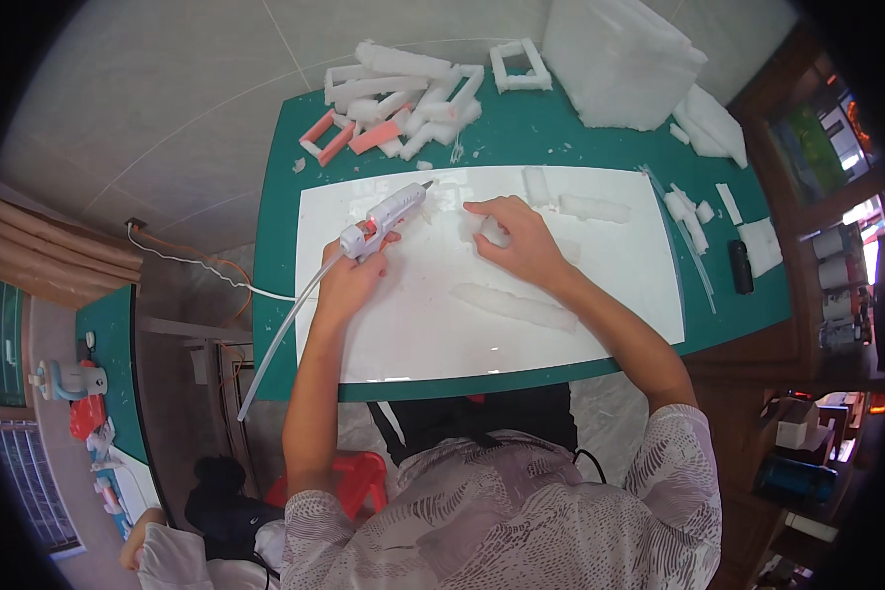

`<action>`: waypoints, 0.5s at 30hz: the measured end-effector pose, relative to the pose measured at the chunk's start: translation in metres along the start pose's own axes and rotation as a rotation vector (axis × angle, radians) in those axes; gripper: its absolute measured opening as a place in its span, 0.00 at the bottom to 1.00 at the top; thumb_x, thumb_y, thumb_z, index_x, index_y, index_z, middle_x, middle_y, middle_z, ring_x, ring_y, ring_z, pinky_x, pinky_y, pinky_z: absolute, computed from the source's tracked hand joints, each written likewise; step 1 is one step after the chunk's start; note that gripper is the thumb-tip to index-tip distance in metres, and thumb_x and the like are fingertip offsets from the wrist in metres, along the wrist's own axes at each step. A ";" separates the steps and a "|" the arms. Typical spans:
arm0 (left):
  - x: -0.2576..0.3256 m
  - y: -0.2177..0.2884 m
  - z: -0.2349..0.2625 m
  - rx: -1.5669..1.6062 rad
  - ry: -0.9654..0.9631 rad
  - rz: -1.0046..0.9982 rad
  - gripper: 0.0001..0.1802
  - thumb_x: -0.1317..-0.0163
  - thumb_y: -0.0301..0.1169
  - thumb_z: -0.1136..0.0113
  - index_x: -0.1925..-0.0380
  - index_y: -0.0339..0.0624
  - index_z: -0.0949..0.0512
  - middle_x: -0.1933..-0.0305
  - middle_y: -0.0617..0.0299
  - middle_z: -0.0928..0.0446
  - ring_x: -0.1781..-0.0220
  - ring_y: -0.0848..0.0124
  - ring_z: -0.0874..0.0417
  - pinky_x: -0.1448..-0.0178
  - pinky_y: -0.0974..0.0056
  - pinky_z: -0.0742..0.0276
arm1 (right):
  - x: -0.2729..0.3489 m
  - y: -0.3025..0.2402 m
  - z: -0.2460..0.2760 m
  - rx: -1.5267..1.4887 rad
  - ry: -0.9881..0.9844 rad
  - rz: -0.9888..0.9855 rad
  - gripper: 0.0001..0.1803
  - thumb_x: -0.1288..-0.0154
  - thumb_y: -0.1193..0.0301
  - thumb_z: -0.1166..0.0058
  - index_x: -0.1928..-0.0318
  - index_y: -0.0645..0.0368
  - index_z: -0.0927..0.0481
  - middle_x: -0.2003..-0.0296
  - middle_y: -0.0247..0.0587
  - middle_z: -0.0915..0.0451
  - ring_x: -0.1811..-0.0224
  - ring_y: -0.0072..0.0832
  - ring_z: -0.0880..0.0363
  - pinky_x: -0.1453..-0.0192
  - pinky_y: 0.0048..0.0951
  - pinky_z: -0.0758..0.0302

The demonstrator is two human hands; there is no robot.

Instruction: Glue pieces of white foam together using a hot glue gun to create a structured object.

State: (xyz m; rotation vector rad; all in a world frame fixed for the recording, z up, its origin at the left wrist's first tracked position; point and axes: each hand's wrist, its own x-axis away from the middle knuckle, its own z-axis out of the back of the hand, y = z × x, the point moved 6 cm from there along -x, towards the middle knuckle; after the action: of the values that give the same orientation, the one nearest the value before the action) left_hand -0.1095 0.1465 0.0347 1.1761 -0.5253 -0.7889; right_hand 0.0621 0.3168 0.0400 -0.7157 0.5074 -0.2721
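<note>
My left hand is closed around a white hot glue gun, its dark nozzle pointing up and to the right. A clear glue stick sticks out of the gun's back end. A little to the right, my right hand curls its thumb and fingers about a small white foam piece. That piece is hard to make out against the white board beneath. On the board near my right hand lie a long foam strip, another foam strip and a short foam block.
A heap of white foam strips and frames with some pink pieces lies on the green table. A foam frame and large foam block stand behind. Clear sticks and a black cylinder lie right.
</note>
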 end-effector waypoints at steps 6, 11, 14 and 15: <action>-0.001 -0.004 -0.004 0.012 -0.020 0.042 0.20 0.56 0.19 0.48 0.60 0.31 0.19 0.56 0.53 0.16 0.67 0.70 0.22 0.65 0.68 0.24 | 0.002 0.005 -0.001 0.003 0.025 0.008 0.23 0.45 0.73 0.40 0.46 0.55 0.19 0.56 0.42 0.19 0.53 0.36 0.25 0.48 0.31 0.26; -0.003 -0.007 0.004 0.070 0.024 0.034 0.19 0.54 0.21 0.47 0.60 0.34 0.18 0.59 0.58 0.16 0.72 0.73 0.23 0.66 0.67 0.25 | 0.000 -0.004 -0.005 0.032 -0.024 0.080 0.24 0.43 0.73 0.43 0.43 0.53 0.21 0.51 0.43 0.20 0.47 0.40 0.27 0.39 0.37 0.29; -0.004 -0.006 0.005 0.078 0.029 0.032 0.21 0.55 0.19 0.47 0.56 0.30 0.20 0.56 0.53 0.17 0.71 0.71 0.22 0.65 0.68 0.25 | 0.003 -0.002 -0.005 0.047 -0.042 0.102 0.26 0.41 0.73 0.44 0.40 0.51 0.24 0.49 0.45 0.22 0.46 0.41 0.28 0.38 0.37 0.30; -0.004 -0.006 0.005 0.078 0.028 0.028 0.21 0.55 0.19 0.47 0.56 0.30 0.20 0.56 0.53 0.17 0.71 0.71 0.22 0.65 0.68 0.25 | 0.004 0.000 -0.003 0.033 -0.032 0.092 0.26 0.41 0.73 0.42 0.40 0.51 0.24 0.48 0.44 0.22 0.48 0.39 0.27 0.41 0.34 0.29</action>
State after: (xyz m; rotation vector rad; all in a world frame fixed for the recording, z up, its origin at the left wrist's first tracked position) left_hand -0.1173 0.1461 0.0306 1.2472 -0.5519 -0.7323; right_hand 0.0635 0.3132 0.0364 -0.6615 0.5030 -0.1822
